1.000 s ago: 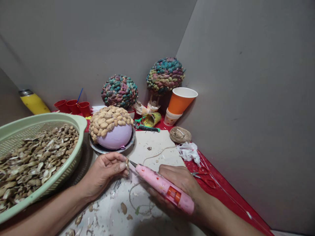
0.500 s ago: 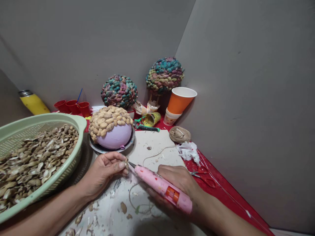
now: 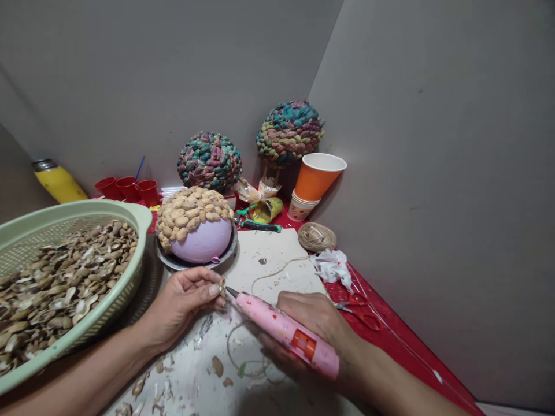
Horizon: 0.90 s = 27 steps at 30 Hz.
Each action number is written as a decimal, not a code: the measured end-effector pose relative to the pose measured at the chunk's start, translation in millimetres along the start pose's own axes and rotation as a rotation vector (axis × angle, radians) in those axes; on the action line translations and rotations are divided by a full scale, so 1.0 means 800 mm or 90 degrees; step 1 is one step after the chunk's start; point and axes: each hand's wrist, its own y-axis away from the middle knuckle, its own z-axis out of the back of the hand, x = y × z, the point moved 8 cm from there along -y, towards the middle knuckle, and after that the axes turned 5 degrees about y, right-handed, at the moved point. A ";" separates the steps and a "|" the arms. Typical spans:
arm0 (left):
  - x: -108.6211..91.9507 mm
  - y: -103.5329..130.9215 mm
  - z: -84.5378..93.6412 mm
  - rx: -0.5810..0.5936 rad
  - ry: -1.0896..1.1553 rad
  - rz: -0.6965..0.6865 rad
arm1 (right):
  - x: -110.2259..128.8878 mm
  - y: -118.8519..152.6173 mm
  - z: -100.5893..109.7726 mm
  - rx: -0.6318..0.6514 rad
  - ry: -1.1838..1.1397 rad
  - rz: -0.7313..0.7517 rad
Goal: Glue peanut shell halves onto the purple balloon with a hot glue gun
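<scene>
Between thumb and fingers, my left hand (image 3: pixel 193 296) pinches a peanut shell (image 3: pixel 223 287). My right hand (image 3: pixel 310 318) is wrapped round a pink hot glue gun (image 3: pixel 277 323), whose dark nozzle (image 3: pixel 232 292) meets the shell or lies right against it. Just beyond my left hand, a lilac balloon (image 3: pixel 203 241) rests in a metal bowl (image 3: pixel 235 248). Peanut shells (image 3: pixel 188 214) cover its upper part, while the lower front is bare. To the left stands a green colander (image 3: pixel 145 216) filled with loose peanut shells (image 3: pixel 73 283).
Two painted shell balls (image 3: pixel 210 160) stand at the back by orange paper cups (image 3: pixel 318 182). Pliers (image 3: pixel 260 225), a twine roll (image 3: pixel 317 237), a crumpled plastic bag (image 3: pixel 333 267) and red scissors (image 3: pixel 362 312) lie right. Red cups (image 3: pixel 127 188) and a yellow bottle (image 3: pixel 60 184) are back left.
</scene>
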 end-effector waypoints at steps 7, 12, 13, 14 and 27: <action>0.002 -0.001 -0.001 0.013 -0.013 0.006 | -0.002 0.000 0.001 -0.010 -0.041 -0.010; 0.007 -0.002 0.000 0.011 -0.019 0.012 | -0.002 0.003 -0.003 -0.006 -0.013 -0.005; 0.007 -0.002 0.001 0.011 -0.020 0.011 | -0.003 0.003 -0.004 -0.005 -0.010 -0.006; 0.007 -0.002 0.001 0.011 -0.021 0.010 | -0.003 0.004 -0.005 -0.003 -0.006 -0.007; 0.005 -0.002 0.002 0.004 -0.015 0.008 | -0.001 0.002 -0.002 -0.009 0.006 0.001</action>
